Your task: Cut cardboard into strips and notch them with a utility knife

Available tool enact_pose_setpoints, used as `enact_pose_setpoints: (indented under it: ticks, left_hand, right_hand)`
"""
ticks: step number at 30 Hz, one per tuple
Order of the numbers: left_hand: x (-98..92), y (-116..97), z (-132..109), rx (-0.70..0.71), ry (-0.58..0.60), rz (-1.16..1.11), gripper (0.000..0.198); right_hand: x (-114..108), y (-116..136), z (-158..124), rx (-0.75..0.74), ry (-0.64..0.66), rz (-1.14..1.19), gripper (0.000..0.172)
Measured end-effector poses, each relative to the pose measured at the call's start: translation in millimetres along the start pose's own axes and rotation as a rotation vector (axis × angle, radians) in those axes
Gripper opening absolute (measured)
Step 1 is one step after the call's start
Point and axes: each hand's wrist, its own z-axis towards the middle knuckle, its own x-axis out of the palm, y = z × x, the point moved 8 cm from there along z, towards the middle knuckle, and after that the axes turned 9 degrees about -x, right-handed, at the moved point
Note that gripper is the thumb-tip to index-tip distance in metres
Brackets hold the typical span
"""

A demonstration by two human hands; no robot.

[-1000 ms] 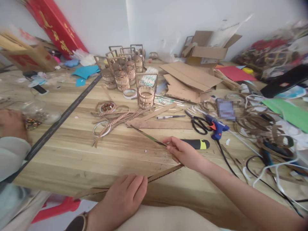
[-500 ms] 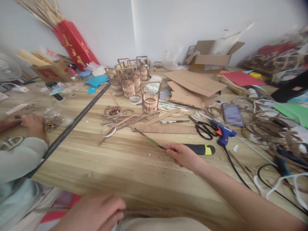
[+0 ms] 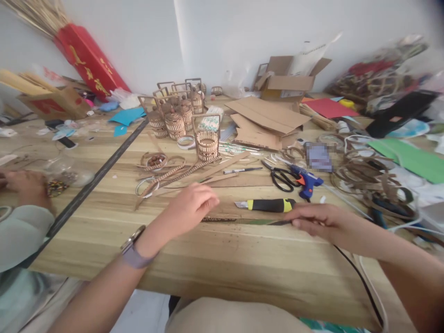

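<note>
My right hand (image 3: 317,222) pinches the right end of a thin dark strip (image 3: 255,221) with printed lettering and a green part, held low over the wooden table (image 3: 215,263). My left hand (image 3: 189,206), with a watch (image 3: 133,238) at the wrist, hovers by the strip's other end. Its fingers are curled together and their tips are hidden, so whatever they hold cannot be made out. Just behind the strip lies a black and yellow utility knife (image 3: 267,204), blade out to the left. Flat brown cardboard strips (image 3: 243,180) and a pen (image 3: 243,170) lie farther back.
Scissors (image 3: 282,178) and a blue glue gun (image 3: 307,180) with its cord lie at right, beside coiled brown strips (image 3: 360,171). Small slatted baskets (image 3: 207,143) stand at the back, near cardboard sheets (image 3: 270,115). Another person's hand (image 3: 26,185) is at far left.
My left hand has risen from the table's front edge to over the middle. My right hand has moved right with the strip, which now lies level, uncovering the knife's blade.
</note>
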Motion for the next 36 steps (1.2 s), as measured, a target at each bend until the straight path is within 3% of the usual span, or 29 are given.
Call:
enact_pose_setpoints:
  ticks: [2, 4, 9, 12, 15, 20, 26, 31, 36]
  left_hand:
    - [24.2, 4.6, -7.4, -0.121, 0.301, -0.190, 0.042]
    - [41.9, 12.1, -18.9, -0.251, 0.484, -0.320, 0.046]
    - [76.7, 18.4, -30.2, -0.325, 0.691, -0.714, 0.034]
    - [92.8, 22.4, -24.3, -0.378, 0.691, -0.894, 0.035]
    - [105.0, 21.6, -16.9, -0.422, 0.704, -1.056, 0.041]
    - [108.2, 26.7, -6.4, -0.440, 0.620, -1.197, 0.051]
    - [96.4, 34.9, -5.8, -0.407, 0.462, -1.360, 0.045]
    - [94.5, 33.1, -5.6, -0.383, 0.409, -1.419, 0.036]
    - [92.3, 34.2, -7.1, -0.377, 0.320, -1.398, 0.036]
  right_hand:
    - [-19.3, -3.1, -3.4, -0.050, -0.106, -0.135, 0.039]
    - [-36.6, -2.7, -2.4, -0.092, -0.218, -0.332, 0.040]
    - [-53.3, 19.9, 10.4, -0.059, -0.553, -0.792, 0.037]
    - [-37.5, 38.9, 16.5, -0.005, -0.766, -0.800, 0.033]
    - [-7.1, 45.0, 25.5, -0.015, -0.864, -0.555, 0.024]
    - [39.0, 8.6, 44.1, 0.196, -0.722, -0.018, 0.038]
    - [41.4, 4.3, 43.1, 0.162, -0.775, 0.042, 0.032]
    - [49.5, 26.6, 54.1, 0.024, -0.682, 0.020, 0.019]
    - [72.2, 61.4, 62.8, -0.297, -0.521, -0.026, 0.010]
